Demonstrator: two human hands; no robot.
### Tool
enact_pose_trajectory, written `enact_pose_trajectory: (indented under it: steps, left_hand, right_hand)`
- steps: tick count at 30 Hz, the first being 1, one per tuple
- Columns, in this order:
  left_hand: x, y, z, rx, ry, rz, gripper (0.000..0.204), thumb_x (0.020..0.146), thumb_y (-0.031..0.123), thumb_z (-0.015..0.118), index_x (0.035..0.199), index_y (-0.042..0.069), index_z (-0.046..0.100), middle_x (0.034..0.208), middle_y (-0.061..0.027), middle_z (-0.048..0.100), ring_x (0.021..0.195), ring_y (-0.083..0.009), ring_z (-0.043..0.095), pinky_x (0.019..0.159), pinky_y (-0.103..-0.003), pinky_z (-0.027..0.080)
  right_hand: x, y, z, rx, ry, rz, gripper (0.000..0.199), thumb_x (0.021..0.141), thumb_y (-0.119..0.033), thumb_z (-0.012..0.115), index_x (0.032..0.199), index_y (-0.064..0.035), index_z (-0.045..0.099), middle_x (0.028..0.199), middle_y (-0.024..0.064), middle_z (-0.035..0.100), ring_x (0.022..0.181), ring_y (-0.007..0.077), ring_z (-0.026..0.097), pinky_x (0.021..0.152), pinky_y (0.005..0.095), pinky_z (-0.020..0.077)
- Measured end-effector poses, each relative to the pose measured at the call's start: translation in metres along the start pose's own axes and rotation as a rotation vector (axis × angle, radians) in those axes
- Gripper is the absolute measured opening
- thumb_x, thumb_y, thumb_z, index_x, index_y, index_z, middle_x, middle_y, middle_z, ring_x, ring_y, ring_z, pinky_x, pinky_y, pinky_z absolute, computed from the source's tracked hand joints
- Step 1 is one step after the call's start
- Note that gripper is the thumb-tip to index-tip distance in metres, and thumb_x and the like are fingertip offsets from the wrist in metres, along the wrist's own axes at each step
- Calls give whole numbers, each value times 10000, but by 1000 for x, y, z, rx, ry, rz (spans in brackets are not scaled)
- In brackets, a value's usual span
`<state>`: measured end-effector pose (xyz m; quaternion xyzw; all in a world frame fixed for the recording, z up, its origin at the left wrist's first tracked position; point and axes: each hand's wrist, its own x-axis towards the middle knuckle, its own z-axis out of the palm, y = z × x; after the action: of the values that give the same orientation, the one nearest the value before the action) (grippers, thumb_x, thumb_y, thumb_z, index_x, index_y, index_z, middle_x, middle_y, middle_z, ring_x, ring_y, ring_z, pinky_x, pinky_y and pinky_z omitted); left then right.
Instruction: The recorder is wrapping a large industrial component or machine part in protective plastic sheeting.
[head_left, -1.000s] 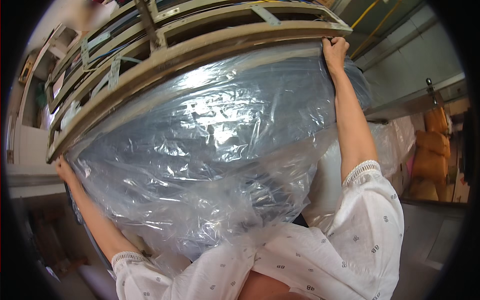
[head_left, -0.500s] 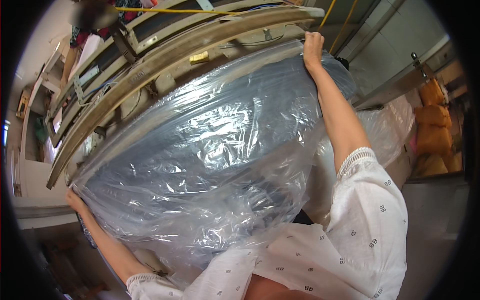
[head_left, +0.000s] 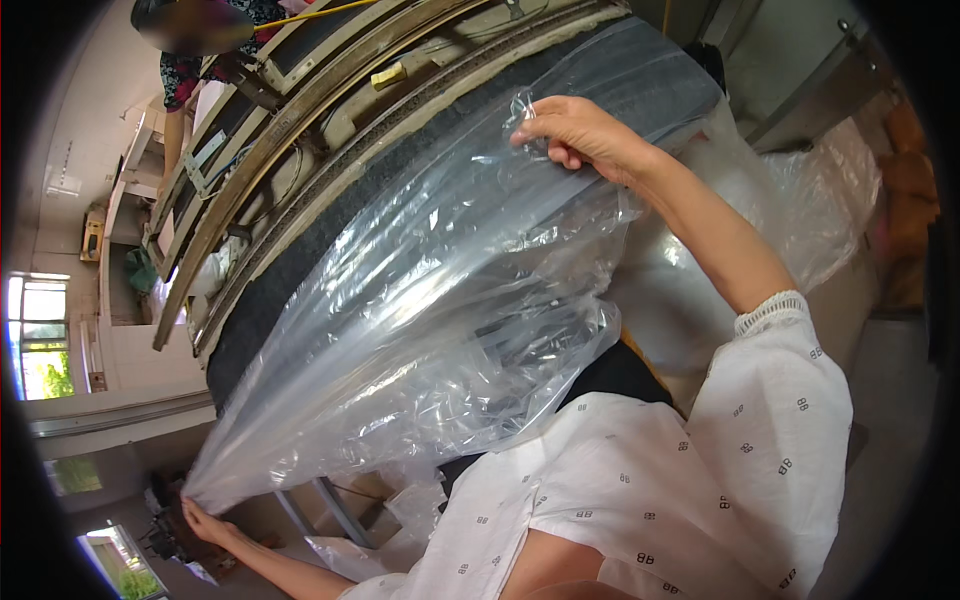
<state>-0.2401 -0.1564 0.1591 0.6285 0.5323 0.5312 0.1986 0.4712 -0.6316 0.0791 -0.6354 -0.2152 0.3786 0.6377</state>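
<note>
The bare left hand (head_left: 207, 522), low at the left, has its fingers closed together on a gathered corner of the large, clear, crinkled plastic sheet (head_left: 400, 290), and the bare right hand (head_left: 583, 135) pinches a bunched part of its upper edge between thumb and fingers. The sheet stretches between both hands in long, shiny folds and is partly over the long, dark grey surface (head_left: 262, 320), while its crumpled lower side comes near the white, short-sleeved, patterned shirt (head_left: 620, 470). Beyond the surface lies a small yellow block (head_left: 388, 76).
</note>
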Motion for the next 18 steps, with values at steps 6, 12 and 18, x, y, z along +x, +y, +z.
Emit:
enact_pose_trajectory:
  steps: [6, 12, 18]
  left_hand:
    - [-45, -42, -41, 677, -105, 17, 207, 790, 221, 638, 853, 25, 666, 830, -104, 659, 753, -209, 598, 708, -331, 466]
    - [-86, 55, 119, 1021, -428, 662, 232, 785, 134, 581, 995, 36, 589, 978, -170, 542, 909, -339, 532, 780, -421, 431]
    - [-234, 259, 334, 55, -894, 721, 170, 829, 47, 578, 982, -19, 614, 1006, -109, 584, 923, -209, 571, 823, -290, 437]
  right_hand:
    - [-15, 9, 21, -156, 55, -243, 128, 829, -143, 579, 859, -19, 579, 713, -8, 582, 614, 19, 475, 544, 183, 372]
    - [-31, 14, 10, -333, 124, -366, 262, 798, -89, 565, 1047, -13, 533, 611, -58, 460, 573, 25, 413, 552, 179, 349]
    - [-49, -1, 10, -459, 155, -402, 420, 724, -79, 559, 1132, -18, 483, 579, 11, 517, 562, 86, 470, 584, 249, 411]
